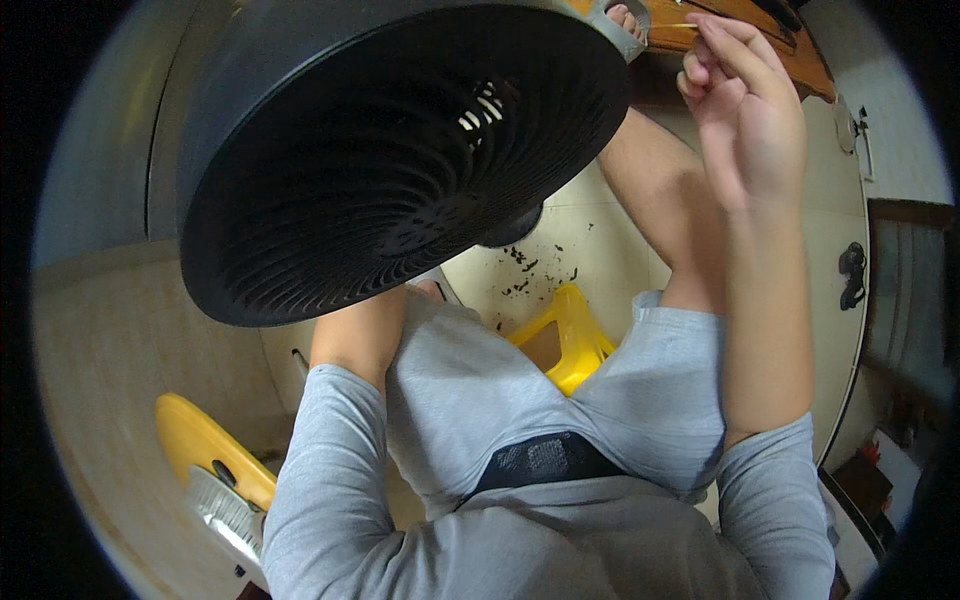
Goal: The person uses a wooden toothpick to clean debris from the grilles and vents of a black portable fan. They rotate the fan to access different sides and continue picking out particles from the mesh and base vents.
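A large round black fan head with curved grille slats fills the upper left, tilted before me. My left forearm passes behind it; my left hand is hidden there. At the upper right, my right hand is raised with a thin pale stick, like a toothpick or swab, pinched between thumb and fingertips. The stick points left, apart from the fan's rim. A dark round part, perhaps the fan's base, shows below the grille. Dark scraps lie scattered on the floor beneath.
A yellow plastic stool is between my legs. Another yellow stool with a clear ribbed item stands at the lower left. A wooden surface is at the upper right, near a foot in a grey sandal. Dark shoes lie farther right.
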`<action>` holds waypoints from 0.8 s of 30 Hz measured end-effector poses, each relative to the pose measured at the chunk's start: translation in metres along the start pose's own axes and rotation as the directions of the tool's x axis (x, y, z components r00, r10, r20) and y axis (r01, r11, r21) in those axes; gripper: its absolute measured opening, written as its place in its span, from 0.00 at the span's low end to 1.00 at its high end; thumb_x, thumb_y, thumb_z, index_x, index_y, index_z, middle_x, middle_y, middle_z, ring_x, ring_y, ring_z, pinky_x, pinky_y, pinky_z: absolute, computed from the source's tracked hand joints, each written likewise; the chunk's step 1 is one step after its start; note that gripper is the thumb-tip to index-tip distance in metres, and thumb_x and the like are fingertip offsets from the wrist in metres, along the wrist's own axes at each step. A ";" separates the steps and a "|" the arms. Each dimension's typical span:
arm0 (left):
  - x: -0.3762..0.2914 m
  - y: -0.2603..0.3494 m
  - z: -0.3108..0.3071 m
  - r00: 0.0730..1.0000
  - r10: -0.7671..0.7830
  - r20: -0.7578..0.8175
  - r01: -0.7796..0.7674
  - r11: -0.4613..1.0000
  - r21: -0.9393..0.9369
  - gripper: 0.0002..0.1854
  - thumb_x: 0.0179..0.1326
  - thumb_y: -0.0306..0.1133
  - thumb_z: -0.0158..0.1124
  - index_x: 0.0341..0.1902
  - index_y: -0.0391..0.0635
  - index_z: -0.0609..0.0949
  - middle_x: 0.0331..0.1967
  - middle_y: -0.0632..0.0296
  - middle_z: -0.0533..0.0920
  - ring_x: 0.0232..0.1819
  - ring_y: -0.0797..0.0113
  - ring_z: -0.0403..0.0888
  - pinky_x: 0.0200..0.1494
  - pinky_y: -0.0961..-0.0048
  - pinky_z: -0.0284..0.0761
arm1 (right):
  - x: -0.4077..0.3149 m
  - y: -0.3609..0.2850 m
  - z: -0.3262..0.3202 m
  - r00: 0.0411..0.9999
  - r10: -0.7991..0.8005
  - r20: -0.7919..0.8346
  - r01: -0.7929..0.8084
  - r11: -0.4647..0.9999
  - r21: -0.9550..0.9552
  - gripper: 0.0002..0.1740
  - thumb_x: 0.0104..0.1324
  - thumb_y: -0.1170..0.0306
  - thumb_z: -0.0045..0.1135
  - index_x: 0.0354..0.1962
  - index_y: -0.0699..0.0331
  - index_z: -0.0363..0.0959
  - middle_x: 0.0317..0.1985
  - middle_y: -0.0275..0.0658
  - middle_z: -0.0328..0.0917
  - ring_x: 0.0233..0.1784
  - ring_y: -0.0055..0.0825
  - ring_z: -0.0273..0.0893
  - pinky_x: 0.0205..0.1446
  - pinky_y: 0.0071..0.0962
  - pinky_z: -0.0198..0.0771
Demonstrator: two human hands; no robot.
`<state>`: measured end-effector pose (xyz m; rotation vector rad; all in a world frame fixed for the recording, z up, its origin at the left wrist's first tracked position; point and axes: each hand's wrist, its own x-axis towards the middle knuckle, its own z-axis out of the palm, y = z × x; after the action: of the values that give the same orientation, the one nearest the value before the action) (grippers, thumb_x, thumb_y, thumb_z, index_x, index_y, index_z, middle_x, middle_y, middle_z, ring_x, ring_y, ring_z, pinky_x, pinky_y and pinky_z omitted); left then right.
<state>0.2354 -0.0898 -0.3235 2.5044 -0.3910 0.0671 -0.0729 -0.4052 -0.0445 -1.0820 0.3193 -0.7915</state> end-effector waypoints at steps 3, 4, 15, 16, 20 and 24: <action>-0.010 0.005 0.004 1.000 0.001 -0.016 -0.001 1.000 -0.016 0.37 0.60 0.53 0.85 0.68 0.45 0.86 0.61 0.48 0.89 0.63 0.43 0.86 0.70 0.46 0.78 | -0.001 0.002 0.011 0.998 0.002 -0.061 -0.004 0.999 -0.042 0.07 0.81 0.72 0.62 0.51 0.67 0.83 0.38 0.31 0.79 0.38 0.20 0.73 0.45 0.23 0.69; -0.014 0.002 0.000 1.000 0.002 -0.020 -0.002 1.000 -0.026 0.37 0.60 0.53 0.85 0.68 0.45 0.86 0.61 0.48 0.89 0.63 0.43 0.86 0.70 0.46 0.78 | -0.004 0.004 0.015 0.990 0.013 -0.139 -0.023 0.998 -0.066 0.04 0.80 0.72 0.63 0.47 0.65 0.82 0.36 0.31 0.80 0.35 0.18 0.74 0.42 0.20 0.69; 0.002 0.027 0.002 1.000 0.014 -0.017 -0.015 0.997 -0.071 0.39 0.58 0.54 0.86 0.68 0.44 0.85 0.61 0.48 0.89 0.62 0.43 0.86 0.71 0.46 0.78 | -0.007 0.002 0.015 0.975 -0.011 -0.223 -0.015 0.994 -0.111 0.01 0.79 0.73 0.64 0.43 0.61 0.81 0.33 0.29 0.79 0.32 0.18 0.74 0.39 0.20 0.72; 0.008 0.035 0.005 1.000 0.020 -0.018 -0.021 0.997 -0.072 0.40 0.58 0.54 0.86 0.68 0.44 0.85 0.61 0.47 0.89 0.62 0.43 0.86 0.71 0.46 0.78 | -0.007 0.004 0.014 0.977 -0.007 -0.214 -0.017 0.994 -0.107 0.01 0.79 0.73 0.65 0.43 0.60 0.81 0.33 0.29 0.79 0.31 0.18 0.74 0.39 0.20 0.72; 0.022 0.056 0.016 0.999 0.030 -0.021 -0.032 0.996 -0.088 0.40 0.57 0.55 0.86 0.68 0.44 0.85 0.61 0.47 0.89 0.62 0.43 0.86 0.71 0.46 0.78 | -0.007 0.011 0.012 0.965 -0.053 -0.256 0.035 0.997 -0.075 0.03 0.76 0.74 0.66 0.40 0.65 0.84 0.30 0.32 0.82 0.30 0.18 0.77 0.37 0.21 0.73; 0.029 0.032 0.003 0.999 -0.007 -0.031 0.002 0.989 -0.149 0.41 0.56 0.55 0.87 0.68 0.43 0.84 0.60 0.47 0.88 0.61 0.43 0.86 0.72 0.46 0.78 | -0.003 0.009 0.006 0.998 -0.062 -0.018 0.059 0.993 -0.100 0.09 0.81 0.73 0.62 0.52 0.69 0.83 0.41 0.33 0.82 0.39 0.20 0.74 0.46 0.24 0.70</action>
<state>0.2536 -0.1240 -0.3045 2.3537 -0.3635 0.0730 -0.0676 -0.3968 -0.0499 -1.1825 0.3480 -0.8484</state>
